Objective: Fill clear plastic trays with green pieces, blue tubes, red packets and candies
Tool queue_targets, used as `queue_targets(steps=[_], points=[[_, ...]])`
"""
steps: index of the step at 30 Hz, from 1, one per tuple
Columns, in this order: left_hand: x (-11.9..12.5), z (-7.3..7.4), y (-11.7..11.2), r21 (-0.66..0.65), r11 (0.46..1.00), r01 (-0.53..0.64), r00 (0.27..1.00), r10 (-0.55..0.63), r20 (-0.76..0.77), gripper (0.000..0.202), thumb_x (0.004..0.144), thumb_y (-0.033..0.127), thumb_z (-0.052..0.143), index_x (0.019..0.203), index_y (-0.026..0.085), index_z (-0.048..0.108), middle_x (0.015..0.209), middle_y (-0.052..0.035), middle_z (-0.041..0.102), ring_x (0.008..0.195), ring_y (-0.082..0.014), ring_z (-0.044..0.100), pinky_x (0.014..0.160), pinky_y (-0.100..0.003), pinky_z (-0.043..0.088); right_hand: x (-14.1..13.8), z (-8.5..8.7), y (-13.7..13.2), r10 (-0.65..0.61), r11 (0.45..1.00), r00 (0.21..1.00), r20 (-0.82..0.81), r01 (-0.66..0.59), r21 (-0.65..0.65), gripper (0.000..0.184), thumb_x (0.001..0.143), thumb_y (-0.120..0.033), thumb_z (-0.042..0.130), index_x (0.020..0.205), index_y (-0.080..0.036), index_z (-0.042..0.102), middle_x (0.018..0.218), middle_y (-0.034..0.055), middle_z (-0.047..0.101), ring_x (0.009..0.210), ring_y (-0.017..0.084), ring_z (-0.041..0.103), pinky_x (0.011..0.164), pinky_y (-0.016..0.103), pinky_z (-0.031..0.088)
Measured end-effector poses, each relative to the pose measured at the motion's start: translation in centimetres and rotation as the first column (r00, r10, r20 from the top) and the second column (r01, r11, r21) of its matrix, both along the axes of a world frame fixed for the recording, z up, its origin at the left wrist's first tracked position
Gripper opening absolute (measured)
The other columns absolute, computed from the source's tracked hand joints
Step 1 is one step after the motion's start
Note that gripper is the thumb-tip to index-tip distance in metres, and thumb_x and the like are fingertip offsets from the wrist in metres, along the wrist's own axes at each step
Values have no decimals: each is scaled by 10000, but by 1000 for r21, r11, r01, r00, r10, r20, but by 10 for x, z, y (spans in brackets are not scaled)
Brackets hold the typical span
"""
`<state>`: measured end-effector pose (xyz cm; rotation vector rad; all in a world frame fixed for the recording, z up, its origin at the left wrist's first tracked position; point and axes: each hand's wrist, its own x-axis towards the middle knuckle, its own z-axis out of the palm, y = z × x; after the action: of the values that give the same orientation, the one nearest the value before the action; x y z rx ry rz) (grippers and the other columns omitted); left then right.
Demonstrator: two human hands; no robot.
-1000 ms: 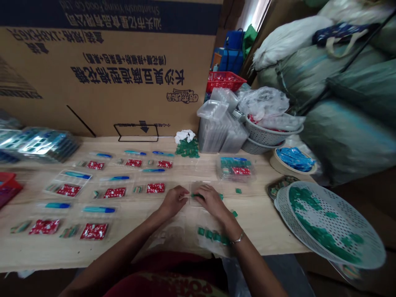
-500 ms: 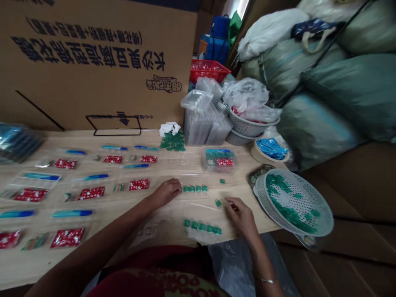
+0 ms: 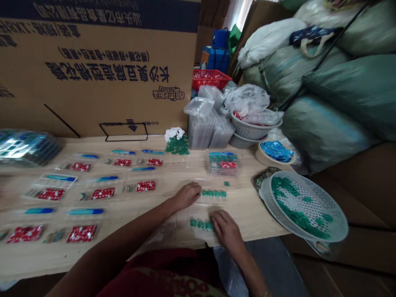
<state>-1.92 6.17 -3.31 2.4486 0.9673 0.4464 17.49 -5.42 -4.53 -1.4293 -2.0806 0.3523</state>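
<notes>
My left hand (image 3: 187,195) rests on the table with its fingers curled together at the left end of a row of small green square pieces (image 3: 214,193). What those fingers hold, if anything, is hidden. My right hand (image 3: 228,232) is over the right part of a nearer green row (image 3: 200,224), fingers bent down and close together. It covers that row's right end, and its fingertips are hidden. Both rows lie on clear plastic. One loose green piece (image 3: 227,183) sits beyond the farther row.
At right, a white perforated basket (image 3: 337,206) holds green pieces. Farther back stand a filled clear box (image 3: 224,163), stacked clear containers (image 3: 201,130) and a tub of blue packets (image 3: 276,151). Red packets (image 3: 103,193) and blue pens (image 3: 86,211) cover the left side. A large carton (image 3: 123,95) stands behind.
My right hand has moved down and left onto the nearer green row. The loose piece beside it is out of sight. My left hand stays by the farther row; the view has shifted left.
</notes>
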Motion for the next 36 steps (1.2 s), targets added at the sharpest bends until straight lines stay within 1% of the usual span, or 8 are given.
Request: queue_targets(steps=[3, 7, 9, 12, 14, 17, 27, 36], points=[[-22, 7, -2, -45, 999, -17, 998, 19, 57, 210, 763, 52, 533, 913, 177, 609, 1013, -57, 638, 987, -163, 579, 863, -280, 462, 15, -3, 4, -64, 996, 997, -45, 67, 53, 179, 874, -253, 440, 901, -220, 614, 846, 72, 635, 812, 220, 593, 743, 370, 494], [-101, 24, -44, -26, 958, -287, 944, 287, 163, 222, 817, 158, 523, 1020, 189, 610, 1155, -97, 601, 1075, -199, 555, 915, -361, 450, 10, 5, 12, -150, 988, 960, -238, 151, -16, 171, 862, -325, 481, 901, -216, 607, 852, 68, 634, 790, 203, 607, 703, 335, 507], [-138, 28, -81, 22, 934, -356, 932, 354, 73, 207, 816, 237, 554, 1007, 193, 620, 1122, -100, 619, 1074, -223, 547, 933, -397, 430, -17, 10, 8, -84, 994, 942, -325, 55, -97, 166, 868, -325, 485, 897, -211, 603, 833, 58, 644, 763, 184, 616, 662, 294, 512], [-165, 19, -128, 44, 938, -343, 938, 344, -47, 278, 782, 328, 605, 1028, 197, 609, 1189, -113, 581, 1122, -249, 504, 950, -419, 406, -71, 9, -1, 191, 958, 901, -389, -257, -125, 152, 887, -278, 472, 891, -212, 608, 830, 50, 659, 775, 164, 623, 676, 265, 511], [-165, 10, -145, 63, 940, -336, 937, 341, -81, 303, 792, 344, 589, 1052, 189, 589, 1230, -126, 549, 1157, -260, 472, 963, -434, 385, -100, 3, -4, 380, 903, 854, -356, -426, -58, 166, 897, -240, 451, 898, -213, 615, 849, 54, 667, 802, 160, 622, 707, 272, 510], [-155, 1, -148, 82, 933, -351, 929, 358, -98, 284, 809, 339, 560, 1042, 178, 577, 1227, -133, 543, 1159, -265, 459, 963, -443, 370, -117, -7, -2, 490, 867, 849, -200, -497, 15, 174, 897, -206, 451, 913, -211, 624, 886, 60, 682, 825, 174, 613, 755, 318, 499], [-147, -6, -126, 155, 940, -304, 947, 315, -55, 292, 789, 309, 574, 1046, 171, 575, 1200, -140, 562, 1120, -272, 482, 942, -447, 377, -95, 0, -3, 325, 946, 943, -76, -325, 14, 88, 852, -196, 534, 784, -220, 584, 852, 37, 674, 820, 192, 572, 754, 347, 438], [-133, -12, -116, 200, 933, -298, 948, 314, -54, 309, 789, 305, 545, 1091, 249, 582, 1173, -85, 601, 1107, -275, 507, 964, -517, 292, -122, 14, -1, 266, 962, 874, 406, -267, -55, 48, 834, -166, 536, 840, -196, 574, 794, 56, 619, 782, 205, 548, 742, 334, 414]])
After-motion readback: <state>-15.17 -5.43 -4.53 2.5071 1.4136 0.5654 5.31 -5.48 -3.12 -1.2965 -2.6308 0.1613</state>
